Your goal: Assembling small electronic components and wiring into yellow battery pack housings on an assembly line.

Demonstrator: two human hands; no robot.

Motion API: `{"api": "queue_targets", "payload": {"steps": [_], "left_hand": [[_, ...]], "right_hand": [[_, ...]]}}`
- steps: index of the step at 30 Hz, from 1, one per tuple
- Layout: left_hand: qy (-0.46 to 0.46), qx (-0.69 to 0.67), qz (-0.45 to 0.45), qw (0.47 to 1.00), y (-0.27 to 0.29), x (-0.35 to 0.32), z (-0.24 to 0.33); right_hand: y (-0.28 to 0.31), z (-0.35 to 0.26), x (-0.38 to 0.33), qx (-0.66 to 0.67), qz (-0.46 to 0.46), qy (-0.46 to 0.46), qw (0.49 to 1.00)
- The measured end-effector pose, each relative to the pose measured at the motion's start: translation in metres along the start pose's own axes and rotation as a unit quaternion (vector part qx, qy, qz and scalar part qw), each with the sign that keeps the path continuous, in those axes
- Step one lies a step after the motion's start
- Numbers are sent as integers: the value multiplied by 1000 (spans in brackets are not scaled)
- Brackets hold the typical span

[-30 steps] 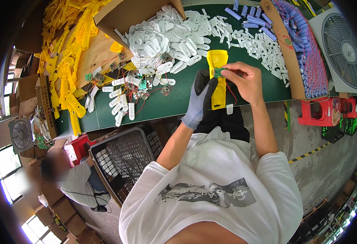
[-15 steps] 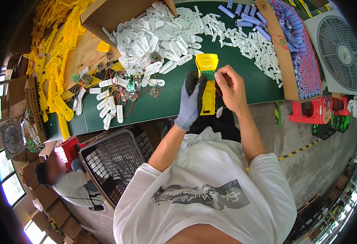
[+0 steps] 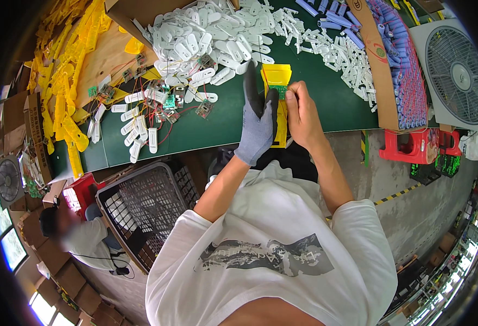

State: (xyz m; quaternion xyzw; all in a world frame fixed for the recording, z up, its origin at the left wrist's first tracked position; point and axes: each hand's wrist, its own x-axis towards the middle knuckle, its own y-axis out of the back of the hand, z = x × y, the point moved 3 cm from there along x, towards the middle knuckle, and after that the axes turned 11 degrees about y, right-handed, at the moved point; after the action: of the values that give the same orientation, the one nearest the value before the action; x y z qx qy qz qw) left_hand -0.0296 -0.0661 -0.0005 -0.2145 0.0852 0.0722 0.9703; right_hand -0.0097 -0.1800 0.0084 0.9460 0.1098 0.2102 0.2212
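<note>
A long yellow plastic casing [image 3: 276, 74] with a small green circuit board [image 3: 280, 91] in it is held upright over the table's near edge. My right hand [image 3: 305, 115], bare, is closed on the casing's right side, its thumb at the board's edge. On the casing's left is my left hand [image 3: 258, 122], in a grey glove with black fingers. Its thumb lies over the casing, while the forefinger side stretches away toward the back, with a gap between them. The lower casing is partly hidden behind my hands.
White plastic covers [image 3: 195, 41] are heaped at the back beside a cardboard box [image 3: 135, 12]. Wired circuit boards [image 3: 171, 103] lie at left, near yellow casings [image 3: 65, 108]. Small white parts [image 3: 353, 70], blue cylindrical cells [image 3: 399, 70] and a fan [image 3: 461, 76] are at right. A person [image 3: 89, 242] sits lower left.
My left hand's fingers have spread and stretched away from the casing. The right hand has moved slightly up and left with its grip on the casing's side. The view has shifted a little.
</note>
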Motion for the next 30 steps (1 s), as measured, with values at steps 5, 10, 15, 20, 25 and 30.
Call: {"api": "queue_targets", "payload": {"steps": [5,10,15,20,25,30], "left_hand": [[-68,118,-27,990,9,2,-10],[43,14,-20,999,5,-4,-8],[59,-118,-19,991,10,8,-16],[65,-69,-27,995,9,6,-6],[70,-82,-1,994,14,12,-4],[26,-68,43,996,5,11,-5]], "right_hand": [[-1,-1,-4,-13,25,29,999],[8,10,-11,141,25,-55,988],[29,-13,-35,105,-58,-81,989],[28,-16,-52,64,-97,-94,989],[39,-15,-53,51,-180,-127,974],[37,-23,-57,268,-70,-159,948]]}}
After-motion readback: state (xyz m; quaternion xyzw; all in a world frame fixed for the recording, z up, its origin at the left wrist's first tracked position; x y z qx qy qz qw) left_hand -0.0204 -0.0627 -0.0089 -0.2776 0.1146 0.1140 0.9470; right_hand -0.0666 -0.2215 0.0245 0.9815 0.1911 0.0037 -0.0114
